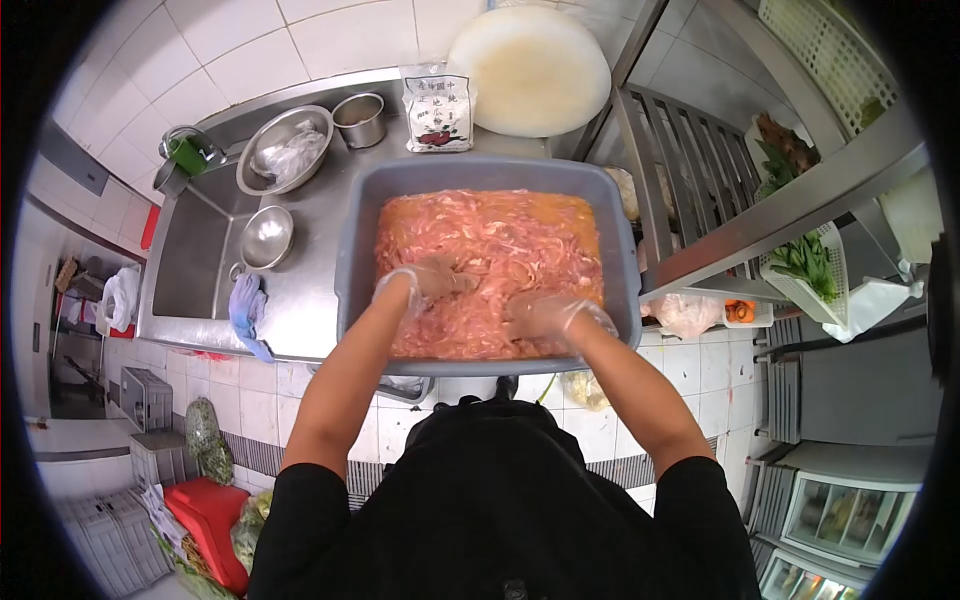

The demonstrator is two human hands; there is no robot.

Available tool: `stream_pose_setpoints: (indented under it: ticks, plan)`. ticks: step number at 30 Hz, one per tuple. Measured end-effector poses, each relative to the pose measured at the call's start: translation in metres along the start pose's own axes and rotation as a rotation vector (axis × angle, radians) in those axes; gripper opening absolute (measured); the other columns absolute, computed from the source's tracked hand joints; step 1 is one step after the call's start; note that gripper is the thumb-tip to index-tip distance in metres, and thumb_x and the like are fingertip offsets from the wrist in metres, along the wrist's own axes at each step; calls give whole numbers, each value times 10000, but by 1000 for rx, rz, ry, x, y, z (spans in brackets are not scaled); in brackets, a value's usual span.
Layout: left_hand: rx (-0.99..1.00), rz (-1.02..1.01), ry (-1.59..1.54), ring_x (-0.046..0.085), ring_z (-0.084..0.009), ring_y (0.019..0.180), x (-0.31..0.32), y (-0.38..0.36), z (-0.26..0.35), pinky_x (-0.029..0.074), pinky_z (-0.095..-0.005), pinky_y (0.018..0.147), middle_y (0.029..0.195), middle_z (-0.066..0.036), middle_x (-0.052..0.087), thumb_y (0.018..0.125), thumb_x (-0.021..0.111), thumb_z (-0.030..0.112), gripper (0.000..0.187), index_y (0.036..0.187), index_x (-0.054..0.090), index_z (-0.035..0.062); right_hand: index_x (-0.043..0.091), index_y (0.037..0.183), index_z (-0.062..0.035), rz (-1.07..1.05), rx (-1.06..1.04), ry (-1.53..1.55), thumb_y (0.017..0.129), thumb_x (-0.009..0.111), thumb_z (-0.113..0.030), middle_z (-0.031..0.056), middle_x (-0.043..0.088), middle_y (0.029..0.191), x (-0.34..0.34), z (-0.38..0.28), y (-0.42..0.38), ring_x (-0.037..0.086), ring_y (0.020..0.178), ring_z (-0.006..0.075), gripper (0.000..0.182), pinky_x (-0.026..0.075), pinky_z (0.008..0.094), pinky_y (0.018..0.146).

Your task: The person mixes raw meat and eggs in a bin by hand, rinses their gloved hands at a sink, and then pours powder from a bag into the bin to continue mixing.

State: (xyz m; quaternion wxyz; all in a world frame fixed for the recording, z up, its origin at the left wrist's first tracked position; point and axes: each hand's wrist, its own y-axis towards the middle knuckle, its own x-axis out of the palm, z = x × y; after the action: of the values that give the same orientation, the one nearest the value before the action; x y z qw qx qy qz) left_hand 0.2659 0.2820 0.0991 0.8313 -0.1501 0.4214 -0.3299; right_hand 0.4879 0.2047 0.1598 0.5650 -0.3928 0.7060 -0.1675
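A large grey plastic tub holds a deep heap of raw sliced meat in an orange-pink liquid. Both of my hands are inside it, in thin clear plastic gloves. My left hand presses into the left middle of the meat, its fingers stretched to the right and partly sunk. Further right and a little nearer to me, my right hand lies in the meat, with its fingertips buried. The hands are apart, and slices lie between them.
Behind the tub stand a printed bag of white powder, a steel pot and a round white board. Left are steel bowls, a blue-purple cloth and a sink. A metal rack rises close on the right.
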Motion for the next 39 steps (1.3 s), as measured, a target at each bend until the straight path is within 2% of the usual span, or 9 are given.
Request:
stream_pose_setpoints:
  ticks: [3, 9, 14, 22, 27, 30, 32, 34, 39]
  plan:
    - [-8, 40, 139, 535, -335, 1248, -37, 2, 4, 422, -389, 1020, 1335, -218, 564, 841, 659, 503, 683, 1324, 548, 34, 678, 1087, -83, 15, 5, 722, 848, 623, -349, 100, 691, 1072, -19, 19, -13, 650, 951, 251, 362, 507, 350, 797]
    - [-76, 374, -1, 557, -284, 1183, -79, 22, -17, 421, -371, 984, 1240, -142, 622, 882, 658, 456, 482, 1234, 646, 128, 641, 1188, -43, 443, 157, 433, 851, 682, -312, 136, 681, 1102, -43, 90, 8, 642, 944, 207, 433, 517, 348, 798]
    - [-79, 441, -769, 510, -269, 1243, -22, 111, -64, 390, -402, 1039, 1334, -86, 578, 862, 697, 451, 618, 1355, 541, 114, 485, 1383, -64, 826, 156, 1285, 829, 730, -335, 121, 613, 1257, 4, 93, 58, 624, 1011, 187, 664, 492, 355, 877]
    - [-128, 97, -940, 519, -222, 1211, 0, 78, 8, 399, -383, 1034, 1314, -118, 581, 860, 698, 473, 611, 1316, 572, 86, 601, 1261, -98, 463, -90, 1262, 816, 742, -284, 107, 645, 1210, -21, 58, 46, 607, 1075, 195, 502, 480, 352, 914]
    - [166, -156, -235, 610, -181, 1086, -40, -5, 42, 470, -289, 937, 1165, -100, 675, 864, 716, 394, 574, 1287, 592, 26, 667, 1191, -118, 256, -209, 1230, 809, 749, -256, 99, 663, 1184, -46, 44, 21, 598, 1112, 200, 414, 473, 350, 935]
    - [439, -354, -273, 612, -178, 1077, -46, -23, 21, 465, -307, 960, 1134, -98, 682, 873, 716, 356, 540, 1267, 598, 6, 614, 1260, -21, 190, -266, 483, 846, 733, -268, 108, 679, 1142, -53, 50, 0, 635, 1011, 160, 496, 494, 310, 879]
    - [260, -350, -351, 552, -191, 1178, -62, -55, 34, 439, -330, 1009, 1226, -121, 642, 910, 662, 400, 559, 1323, 569, 34, 669, 1180, -23, 255, -437, 1122, 854, 728, -228, 92, 707, 1039, -50, 54, -13, 646, 941, 156, 390, 514, 289, 815]
    - [362, -68, -535, 446, -183, 1302, -72, -71, 41, 368, -339, 1084, 1371, -132, 540, 934, 604, 463, 634, 1413, 484, 65, 608, 1271, -22, 294, -329, 1026, 863, 730, -240, 103, 670, 1142, -72, 33, -43, 653, 896, 162, 479, 541, 308, 778]
    - [463, -266, -1188, 152, -220, 1466, -62, -64, 43, 215, -453, 1152, 1593, -73, 213, 931, 515, 602, 797, 1536, 270, 145, 423, 1451, -71, 480, -449, 1475, 937, 639, -348, 54, 502, 1410, -58, 5, -54, 620, 1013, 177, 622, 513, 356, 926]
